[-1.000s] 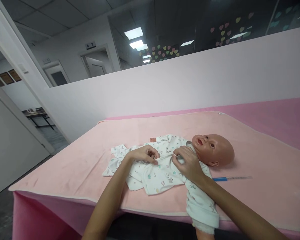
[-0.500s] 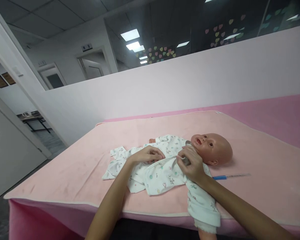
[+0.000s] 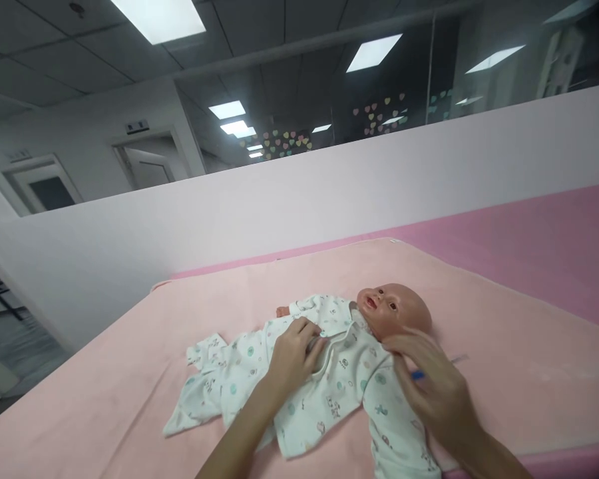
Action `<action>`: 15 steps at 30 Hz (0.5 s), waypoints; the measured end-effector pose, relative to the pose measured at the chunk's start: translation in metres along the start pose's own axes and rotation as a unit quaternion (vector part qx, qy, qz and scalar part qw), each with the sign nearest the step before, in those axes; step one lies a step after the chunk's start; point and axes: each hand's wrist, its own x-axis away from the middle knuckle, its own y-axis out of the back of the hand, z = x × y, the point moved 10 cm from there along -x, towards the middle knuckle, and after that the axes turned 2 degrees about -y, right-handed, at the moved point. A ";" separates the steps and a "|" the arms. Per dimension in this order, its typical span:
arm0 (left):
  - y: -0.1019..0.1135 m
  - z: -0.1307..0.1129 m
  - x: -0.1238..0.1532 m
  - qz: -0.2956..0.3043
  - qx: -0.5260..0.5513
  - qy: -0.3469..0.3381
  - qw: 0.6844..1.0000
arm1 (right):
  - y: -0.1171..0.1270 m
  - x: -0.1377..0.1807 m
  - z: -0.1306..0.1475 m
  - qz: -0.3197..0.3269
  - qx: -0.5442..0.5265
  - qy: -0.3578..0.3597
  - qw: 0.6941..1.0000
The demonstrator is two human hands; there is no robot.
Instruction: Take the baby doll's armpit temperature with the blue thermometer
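Note:
A baby doll (image 3: 394,307) lies on its back on a pale pink towel (image 3: 504,326), dressed in a white printed romper (image 3: 339,379). My left hand (image 3: 292,356) rests on the doll's chest with its fingers curled against the front edge of the romper. My right hand (image 3: 429,386) hovers by the doll's near shoulder, just below its head, fingers loosely spread and holding nothing that I can see. A blue-tipped thin tube (image 3: 456,361) lies on the towel behind that hand, mostly hidden.
The towel covers a darker pink table (image 3: 569,253). A white partition wall (image 3: 329,199) runs along the far side, with dark glass above it. An open doorway shows at the far left.
My right hand let go of the romper's collar and drew back toward the doll's shoulder. The romper front now lies closed over the chest. The camera shifted left and tilted.

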 end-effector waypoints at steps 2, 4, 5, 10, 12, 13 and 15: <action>0.000 0.015 -0.002 0.003 0.095 0.044 0.994 | 0.015 0.021 -0.029 0.015 0.068 -0.071 0.995; -0.001 0.033 -0.005 -0.004 0.184 0.098 0.978 | 0.017 0.042 -0.054 0.047 0.142 -0.087 0.985; 0.000 0.042 -0.006 -0.011 0.217 0.121 0.969 | 0.014 0.051 -0.061 0.064 0.166 -0.068 0.982; -0.004 0.061 -0.008 -0.013 0.280 0.160 0.947 | -0.020 0.075 -0.067 0.139 0.194 0.078 0.968; -0.008 0.057 -0.007 0.008 0.273 0.151 0.950 | -0.029 0.075 -0.068 0.162 0.201 0.081 0.963; -0.009 0.055 -0.007 0.014 0.265 0.149 0.952 | -0.030 0.073 -0.068 0.164 0.208 0.082 0.961; -0.011 0.055 -0.006 0.017 0.255 0.154 0.954 | -0.031 0.069 -0.066 0.170 0.223 0.086 0.956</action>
